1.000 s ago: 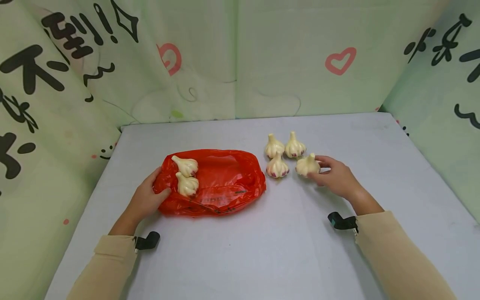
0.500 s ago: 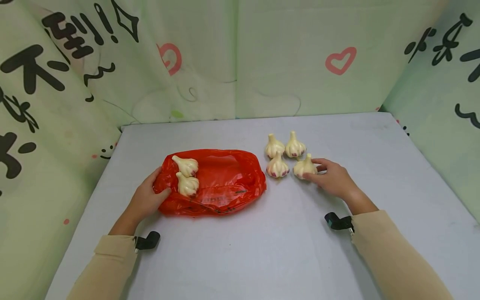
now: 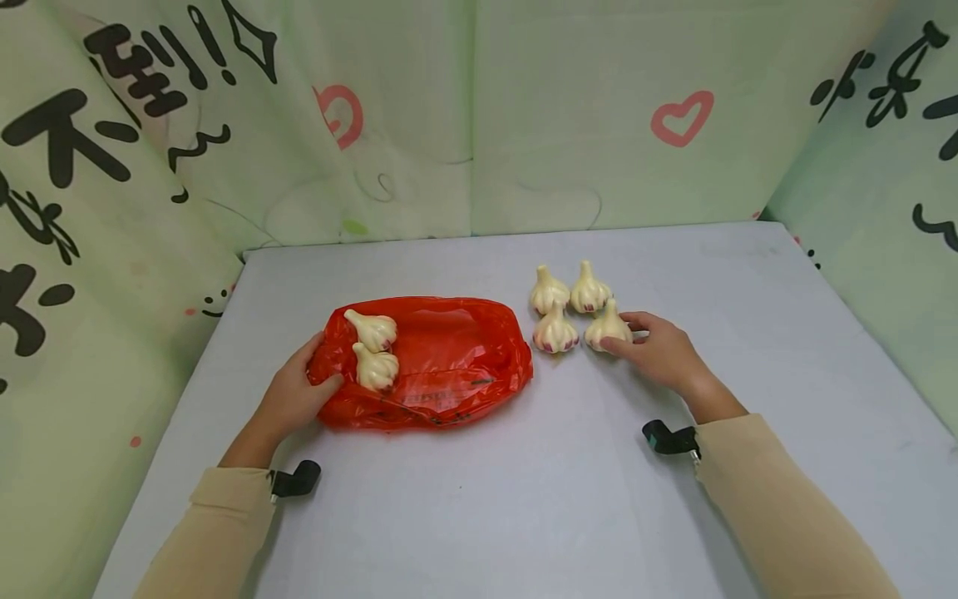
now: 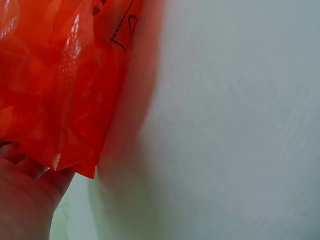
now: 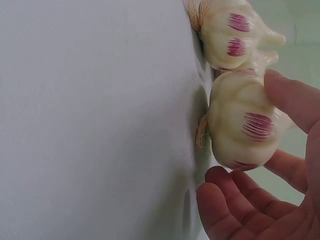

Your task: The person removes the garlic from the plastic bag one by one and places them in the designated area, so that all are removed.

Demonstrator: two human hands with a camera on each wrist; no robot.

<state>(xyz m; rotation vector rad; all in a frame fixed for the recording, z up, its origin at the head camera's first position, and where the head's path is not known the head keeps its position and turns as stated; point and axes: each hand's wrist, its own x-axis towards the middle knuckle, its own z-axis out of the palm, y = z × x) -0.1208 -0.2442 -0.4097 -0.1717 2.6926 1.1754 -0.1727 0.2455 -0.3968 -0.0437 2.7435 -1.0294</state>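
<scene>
My right hand (image 3: 662,353) holds a garlic bulb (image 3: 606,329) between thumb and fingers at the table's right side. In the right wrist view the bulb (image 5: 245,120) has purple streaks and a tuft of roots, and my thumb (image 5: 292,97) lies against it. Beside it stand three more garlic bulbs (image 3: 555,331), close together. My left hand (image 3: 295,395) grips the left edge of a red plastic bag (image 3: 449,358), thumb over the rim. Two garlic bulbs (image 3: 374,368) lie inside at the bag's left end. The left wrist view shows crinkled red plastic (image 4: 65,95) above my fingers.
A white cloth covers the table (image 3: 479,516). Green printed curtains (image 3: 561,125) hang behind it and along both sides. A black wrist camera (image 3: 669,438) sticks out from each sleeve.
My right hand has moved slightly left and away from me, bringing its garlic bulb upright against the group. The left hand and the red bag have stayed in place.
</scene>
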